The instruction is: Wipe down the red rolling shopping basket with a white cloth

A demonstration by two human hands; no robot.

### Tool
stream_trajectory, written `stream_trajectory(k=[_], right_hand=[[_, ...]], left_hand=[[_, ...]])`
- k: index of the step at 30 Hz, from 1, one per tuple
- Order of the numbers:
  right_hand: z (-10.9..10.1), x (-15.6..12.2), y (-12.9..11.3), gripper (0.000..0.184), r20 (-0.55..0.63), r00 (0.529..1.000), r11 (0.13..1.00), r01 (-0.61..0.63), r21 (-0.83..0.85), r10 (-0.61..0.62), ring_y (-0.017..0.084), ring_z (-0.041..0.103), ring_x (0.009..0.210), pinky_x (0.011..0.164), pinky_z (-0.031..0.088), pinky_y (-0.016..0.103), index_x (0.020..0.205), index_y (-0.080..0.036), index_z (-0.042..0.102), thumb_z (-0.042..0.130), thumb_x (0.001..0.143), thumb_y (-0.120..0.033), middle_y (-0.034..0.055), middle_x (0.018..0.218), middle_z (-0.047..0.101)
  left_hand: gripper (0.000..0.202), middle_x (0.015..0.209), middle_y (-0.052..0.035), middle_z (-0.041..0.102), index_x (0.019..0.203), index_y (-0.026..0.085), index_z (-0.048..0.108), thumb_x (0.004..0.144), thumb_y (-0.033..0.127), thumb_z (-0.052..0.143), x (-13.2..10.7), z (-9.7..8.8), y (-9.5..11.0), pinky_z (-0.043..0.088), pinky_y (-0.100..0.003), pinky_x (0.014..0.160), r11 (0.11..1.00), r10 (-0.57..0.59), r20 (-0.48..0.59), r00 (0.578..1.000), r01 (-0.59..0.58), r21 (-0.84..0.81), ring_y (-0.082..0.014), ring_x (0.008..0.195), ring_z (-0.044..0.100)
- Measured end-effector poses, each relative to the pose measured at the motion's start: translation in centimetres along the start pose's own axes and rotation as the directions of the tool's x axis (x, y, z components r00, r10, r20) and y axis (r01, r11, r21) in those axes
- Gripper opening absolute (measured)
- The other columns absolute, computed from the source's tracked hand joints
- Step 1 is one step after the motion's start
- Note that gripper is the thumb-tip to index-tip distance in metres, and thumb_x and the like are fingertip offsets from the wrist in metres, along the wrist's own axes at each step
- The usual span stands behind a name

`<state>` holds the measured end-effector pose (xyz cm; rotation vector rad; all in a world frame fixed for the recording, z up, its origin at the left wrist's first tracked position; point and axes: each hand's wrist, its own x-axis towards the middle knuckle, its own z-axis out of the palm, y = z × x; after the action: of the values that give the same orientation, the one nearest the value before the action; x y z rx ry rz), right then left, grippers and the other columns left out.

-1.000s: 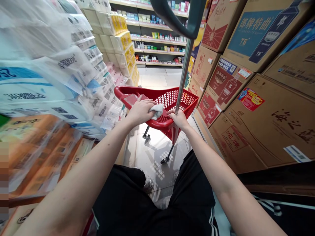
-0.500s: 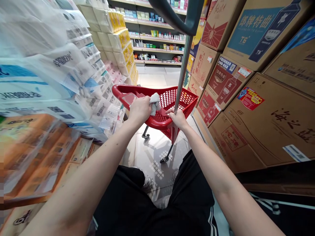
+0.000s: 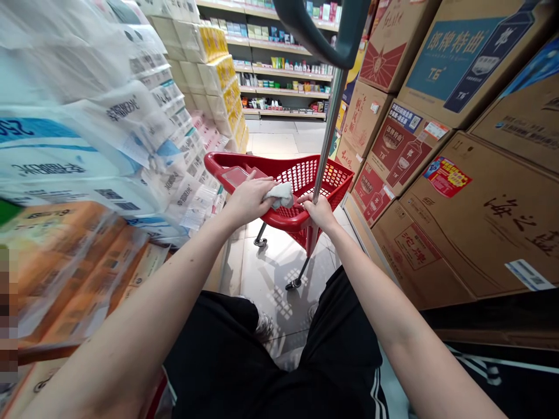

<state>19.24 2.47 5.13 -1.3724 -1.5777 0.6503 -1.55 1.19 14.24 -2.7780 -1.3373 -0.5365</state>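
A red plastic shopping basket (image 3: 279,220) on casters stands before my legs, its sides pierced with holes. Rising from its near right side is a metal pole (image 3: 328,128) topped by a dark handle (image 3: 345,55). My left hand (image 3: 250,201) rests at the basket's near left rim, holding a pale grey cloth (image 3: 280,195) under its fingers. Around the lower part of the pole, close to the rim, my right hand (image 3: 319,210) is closed. The cloth partly hides the rim and the inside of the basket.
Stacked cardboard cartons (image 3: 489,203) line the right side. To the left rise piles of wrapped paper packs (image 3: 100,145) and orange packs (image 3: 78,262). Shelves of small goods (image 3: 283,67) stand at the far end, beyond a tiled floor (image 3: 279,139).
My left hand has flattened and its fingers have stretched out, and the cloth has shifted slightly right and down along the rim. My right hand keeps its hold on the pole.
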Motion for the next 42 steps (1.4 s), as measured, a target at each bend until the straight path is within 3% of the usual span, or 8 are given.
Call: stream_trajectory(k=[5,10,18,37,42], right_hand=[[-0.1,-0.1,-0.2,0.027,0.011,1.000,1.000,-0.015,0.021,0.015,0.019,0.059,0.091,0.090,0.044,0.033,0.082,-0.020,0.070,0.046,0.070,-0.021,0.0014,0.083,0.066],[-0.1,0.0,-0.2,0.027,0.008,1.000,1.000,-0.014,0.010,0.014,0.020,0.059,0.092,0.090,0.044,0.034,0.082,-0.020,0.070,0.045,0.070,-0.020,0.0014,0.084,0.066],[0.0,0.2,0.0,0.028,0.013,1.000,1.000,0.008,-0.001,-0.008,0.018,0.059,0.090,0.090,0.044,0.033,0.081,-0.022,0.070,0.045,0.070,-0.019,-0.0003,0.082,0.066],[-0.1,-0.2,-0.5,0.027,0.018,1.000,1.000,-0.012,0.013,0.012,0.019,0.057,0.092,0.090,0.043,0.033,0.082,-0.020,0.070,0.046,0.070,-0.018,0.0006,0.084,0.066],[-0.3,-0.4,-0.5,0.027,0.022,1.000,1.000,0.000,0.004,0.000,0.018,0.058,0.089,0.086,0.044,0.031,0.082,-0.020,0.070,0.045,0.070,-0.020,0.0003,0.084,0.066]], left_hand=[[0.028,0.109,-0.0071,0.065,0.101,0.020,0.059,0.084,0.026,0.037,0.3,0.2,0.4,0.032,-0.043,0.104,0.992,-0.117,-0.046,0.992,0.119,0.032,-0.0234,0.107,0.056],[0.022,0.098,-0.0092,0.066,0.094,0.020,0.056,0.086,0.027,0.037,0.6,0.5,0.9,0.042,-0.037,0.090,0.961,-0.253,-0.096,0.963,0.262,0.095,-0.0247,0.098,0.058],[0.026,0.099,-0.0127,0.066,0.097,0.018,0.056,0.088,0.033,0.035,1.4,0.8,0.8,0.043,-0.037,0.079,0.912,-0.363,-0.113,0.925,0.377,0.162,-0.0280,0.095,0.060],[0.036,0.099,-0.0149,0.067,0.106,0.016,0.054,0.091,0.039,0.030,2.8,0.8,-0.6,0.040,-0.039,0.089,0.856,-0.494,-0.147,0.857,0.509,0.092,-0.0292,0.100,0.060],[0.036,0.101,-0.0148,0.067,0.105,0.016,0.055,0.091,0.040,0.031,3.0,0.8,-1.0,0.037,-0.040,0.093,0.857,-0.497,-0.145,0.855,0.510,0.068,-0.0292,0.102,0.059]])
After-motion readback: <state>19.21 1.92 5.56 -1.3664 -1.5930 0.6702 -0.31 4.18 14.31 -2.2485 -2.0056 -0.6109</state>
